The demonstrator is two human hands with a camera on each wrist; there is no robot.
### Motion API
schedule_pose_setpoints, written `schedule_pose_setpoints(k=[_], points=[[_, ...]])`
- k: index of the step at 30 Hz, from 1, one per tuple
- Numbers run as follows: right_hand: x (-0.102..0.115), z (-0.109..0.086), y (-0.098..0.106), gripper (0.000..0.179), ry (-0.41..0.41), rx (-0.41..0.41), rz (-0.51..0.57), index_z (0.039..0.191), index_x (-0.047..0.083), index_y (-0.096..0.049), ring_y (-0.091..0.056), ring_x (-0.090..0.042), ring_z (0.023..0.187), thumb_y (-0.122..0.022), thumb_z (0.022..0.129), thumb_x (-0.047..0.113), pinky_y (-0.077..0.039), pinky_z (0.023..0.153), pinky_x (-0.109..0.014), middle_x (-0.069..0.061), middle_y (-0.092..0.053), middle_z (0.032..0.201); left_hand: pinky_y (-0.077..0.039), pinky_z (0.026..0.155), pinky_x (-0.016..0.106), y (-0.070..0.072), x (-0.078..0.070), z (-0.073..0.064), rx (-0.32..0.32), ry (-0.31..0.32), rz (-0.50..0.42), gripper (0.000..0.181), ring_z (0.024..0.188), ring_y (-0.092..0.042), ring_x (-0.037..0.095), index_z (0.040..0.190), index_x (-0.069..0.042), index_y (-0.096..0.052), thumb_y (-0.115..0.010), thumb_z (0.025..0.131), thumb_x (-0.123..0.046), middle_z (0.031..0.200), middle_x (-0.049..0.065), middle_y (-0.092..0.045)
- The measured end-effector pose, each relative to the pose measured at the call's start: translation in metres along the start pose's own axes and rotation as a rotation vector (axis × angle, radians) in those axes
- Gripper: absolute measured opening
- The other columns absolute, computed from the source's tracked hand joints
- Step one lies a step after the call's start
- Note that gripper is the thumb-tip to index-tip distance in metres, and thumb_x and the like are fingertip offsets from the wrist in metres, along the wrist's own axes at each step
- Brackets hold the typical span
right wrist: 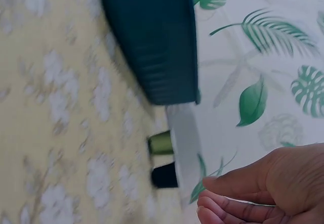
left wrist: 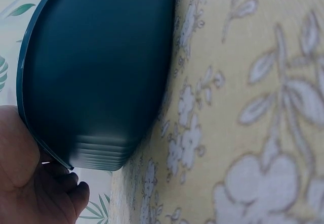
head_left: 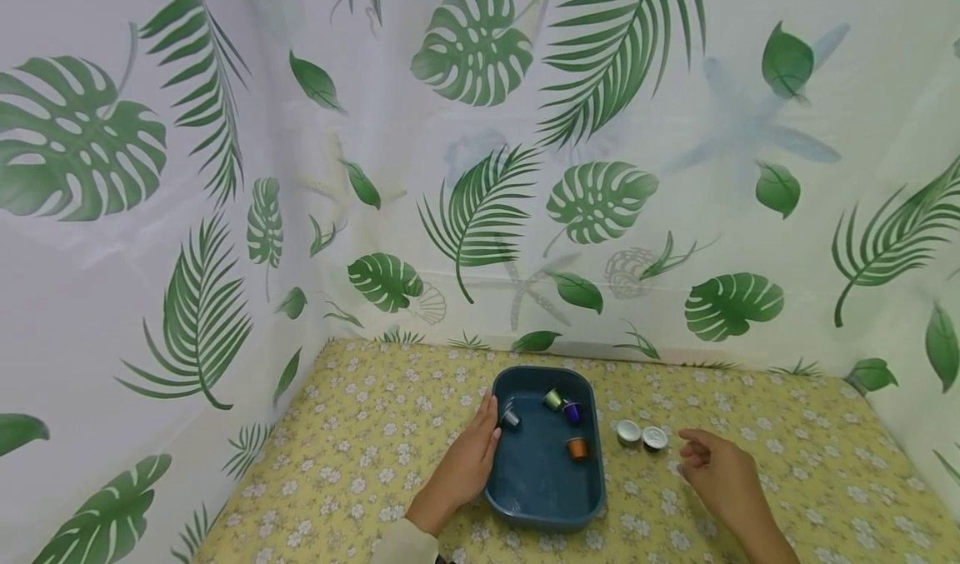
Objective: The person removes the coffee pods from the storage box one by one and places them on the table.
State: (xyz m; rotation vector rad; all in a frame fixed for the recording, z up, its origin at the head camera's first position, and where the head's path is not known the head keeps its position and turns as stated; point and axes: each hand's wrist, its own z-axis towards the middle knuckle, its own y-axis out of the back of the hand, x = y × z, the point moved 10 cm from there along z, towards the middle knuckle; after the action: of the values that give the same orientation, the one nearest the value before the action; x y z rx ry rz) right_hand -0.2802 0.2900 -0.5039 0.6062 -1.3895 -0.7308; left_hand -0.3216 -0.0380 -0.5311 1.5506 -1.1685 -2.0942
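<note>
A dark blue rectangular tray [head_left: 543, 497] rests on the tablecloth in the head view. Inside it are coffee capsules: a silver one [head_left: 511, 416] by the left wall, a green one [head_left: 552, 398] beside a purple one [head_left: 572, 412], and an orange one [head_left: 577, 448] at the right. My left hand [head_left: 467, 456] rests along the tray's left rim, fingers extended. To the tray's right, two capsules stand lid up, a green one [right wrist: 161, 143] and a black one [right wrist: 165, 175]. My right hand [head_left: 722, 472] hovers just right of them, fingers loosely bent and holding nothing.
A yellow floral tablecloth [head_left: 375, 456] covers the table. Behind it and along the left hangs a white leaf-printed sheet [head_left: 480, 131], meeting the table at its back edge.
</note>
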Motion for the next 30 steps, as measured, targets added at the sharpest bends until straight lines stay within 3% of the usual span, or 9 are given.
schedule_pose_setpoints(k=[15, 30], points=[[0.060, -0.014, 0.007, 0.042, 0.073, -0.031, 0.076, 0.126, -0.006, -0.067, -0.069, -0.020, 0.083, -0.079, 0.086, 0.000, -0.059, 0.071, -0.031, -0.008, -0.071, 0.097, -0.027, 0.120, 0.049, 0.001, -0.001, -0.001, -0.009, -0.007, -0.002, 0.055, 0.155, -0.013, 0.026, 0.162, -0.002, -0.013, -0.031, 0.114, -0.021, 0.169, 0.005, 0.002], [0.094, -0.020, -0.018, 0.037, 0.031, 0.037, 0.155, 0.125, -0.002, -0.069, -0.068, -0.017, 0.087, -0.076, 0.091, 0.009, -0.056, 0.071, -0.023, -0.006, -0.072, 0.102, -0.029, 0.119, 0.050, 0.000, 0.001, -0.002, -0.018, -0.016, 0.004, 0.055, 0.154, -0.015, 0.026, 0.162, -0.002, -0.013, -0.032, 0.114, -0.021, 0.169, 0.005, 0.002]])
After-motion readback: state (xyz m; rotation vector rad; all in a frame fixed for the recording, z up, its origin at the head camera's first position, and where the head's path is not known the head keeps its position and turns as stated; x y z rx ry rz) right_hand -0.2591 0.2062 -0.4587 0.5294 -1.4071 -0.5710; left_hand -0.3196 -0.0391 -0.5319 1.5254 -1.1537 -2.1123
